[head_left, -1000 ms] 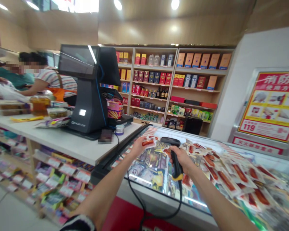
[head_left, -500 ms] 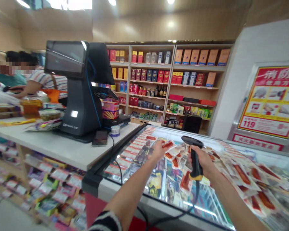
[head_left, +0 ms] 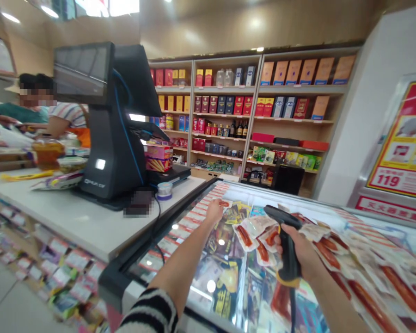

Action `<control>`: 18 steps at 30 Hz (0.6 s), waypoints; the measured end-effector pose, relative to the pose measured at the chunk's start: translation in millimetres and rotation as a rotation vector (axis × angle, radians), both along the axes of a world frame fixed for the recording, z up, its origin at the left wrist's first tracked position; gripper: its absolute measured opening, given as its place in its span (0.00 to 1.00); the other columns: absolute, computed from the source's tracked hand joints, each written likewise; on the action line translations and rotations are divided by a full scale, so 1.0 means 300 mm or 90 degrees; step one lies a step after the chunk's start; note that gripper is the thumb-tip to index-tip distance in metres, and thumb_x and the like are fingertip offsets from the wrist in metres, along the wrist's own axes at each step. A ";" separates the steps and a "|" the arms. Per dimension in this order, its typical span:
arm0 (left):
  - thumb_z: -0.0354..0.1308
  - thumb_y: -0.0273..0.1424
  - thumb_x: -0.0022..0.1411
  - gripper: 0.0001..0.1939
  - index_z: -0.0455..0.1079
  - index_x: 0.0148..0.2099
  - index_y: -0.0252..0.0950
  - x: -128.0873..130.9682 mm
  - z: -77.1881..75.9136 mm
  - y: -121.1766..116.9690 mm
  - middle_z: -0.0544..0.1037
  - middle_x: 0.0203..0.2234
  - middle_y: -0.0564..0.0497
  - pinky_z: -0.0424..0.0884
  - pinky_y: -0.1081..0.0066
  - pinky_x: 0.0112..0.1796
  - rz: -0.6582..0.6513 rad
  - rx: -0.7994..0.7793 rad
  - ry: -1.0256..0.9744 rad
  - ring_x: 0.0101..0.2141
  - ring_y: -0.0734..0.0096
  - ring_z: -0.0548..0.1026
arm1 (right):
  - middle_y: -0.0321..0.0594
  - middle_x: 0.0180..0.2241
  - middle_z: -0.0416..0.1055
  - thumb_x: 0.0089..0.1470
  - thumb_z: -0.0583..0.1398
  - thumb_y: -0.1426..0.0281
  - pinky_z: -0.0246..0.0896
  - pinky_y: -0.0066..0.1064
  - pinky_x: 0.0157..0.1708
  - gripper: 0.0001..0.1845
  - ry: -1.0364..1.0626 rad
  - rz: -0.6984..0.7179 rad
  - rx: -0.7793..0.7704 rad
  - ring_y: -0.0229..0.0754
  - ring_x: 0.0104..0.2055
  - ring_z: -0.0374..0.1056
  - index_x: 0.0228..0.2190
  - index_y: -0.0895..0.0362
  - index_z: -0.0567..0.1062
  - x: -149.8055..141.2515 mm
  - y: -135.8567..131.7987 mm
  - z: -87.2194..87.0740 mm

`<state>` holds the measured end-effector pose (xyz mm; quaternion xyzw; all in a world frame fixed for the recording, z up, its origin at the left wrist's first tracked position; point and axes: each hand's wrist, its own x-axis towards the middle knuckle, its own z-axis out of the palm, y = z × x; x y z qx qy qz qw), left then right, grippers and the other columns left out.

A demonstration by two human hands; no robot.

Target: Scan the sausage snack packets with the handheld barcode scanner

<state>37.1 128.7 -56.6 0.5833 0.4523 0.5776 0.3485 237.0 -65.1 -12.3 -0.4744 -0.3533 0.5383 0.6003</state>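
Note:
My right hand (head_left: 300, 247) is wrapped around the grip of a black and yellow barcode scanner (head_left: 288, 238). The scanner's head is above a small pile of clear packs of red sausage (head_left: 244, 237) on the glass top (head_left: 201, 280) of a display freezer. Farther left, my left hand (head_left: 215, 211) reaches toward the far side of the glass, its fingers closed at a sausage pack (head_left: 225, 203), mostly hidden. Another sausage pack (head_left: 281, 299) lies below the scanner, partly covered by its cable.
Many sausage packs (head_left: 374, 300) are heaped on the right. At left, a white counter (head_left: 86, 226) bears a checkout terminal (head_left: 106, 138), a round tub (head_left: 164, 190) and goods. Shelves of boxed bottles (head_left: 225, 105) stand behind. Other people (head_left: 65, 115) are at far left.
My left hand has shifted left with a sausage pack, away from the pile under the scanner. My right hand keeps hold of the barcode scanner. The camera view has turned slightly left.

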 end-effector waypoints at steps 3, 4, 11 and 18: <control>0.53 0.31 0.52 0.11 0.67 0.38 0.31 -0.059 -0.028 0.091 0.67 0.41 0.44 0.61 0.64 0.42 0.032 -0.013 0.163 0.44 0.62 0.64 | 0.32 0.16 0.63 0.40 0.57 0.60 0.55 0.23 0.13 0.13 -0.009 -0.003 -0.003 0.31 0.15 0.59 0.24 0.58 0.66 0.003 0.000 -0.003; 0.53 0.31 0.52 0.11 0.67 0.38 0.30 -0.064 -0.035 0.117 0.67 0.41 0.44 0.60 0.63 0.43 0.035 -0.015 0.211 0.44 0.61 0.63 | 0.32 0.16 0.63 0.40 0.57 0.60 0.55 0.23 0.13 0.14 -0.015 -0.006 -0.001 0.31 0.15 0.59 0.23 0.58 0.66 0.001 -0.004 0.000; 0.48 0.33 0.56 0.16 0.60 0.47 0.34 -0.019 -0.052 0.204 0.65 0.43 0.46 0.65 0.62 0.38 0.025 -0.020 0.487 0.39 0.68 0.67 | 0.33 0.17 0.64 0.42 0.56 0.58 0.53 0.21 0.12 0.16 -0.054 0.000 0.017 0.30 0.14 0.58 0.20 0.60 0.65 -0.030 -0.021 0.000; 0.57 0.38 0.45 0.16 0.68 0.36 0.36 -0.048 -0.051 0.070 0.69 0.40 0.46 0.57 0.58 0.42 0.069 -0.038 0.608 0.46 0.54 0.61 | 0.33 0.16 0.64 0.41 0.56 0.59 0.53 0.22 0.12 0.15 -0.028 0.031 -0.021 0.31 0.14 0.58 0.21 0.59 0.65 -0.056 0.010 -0.037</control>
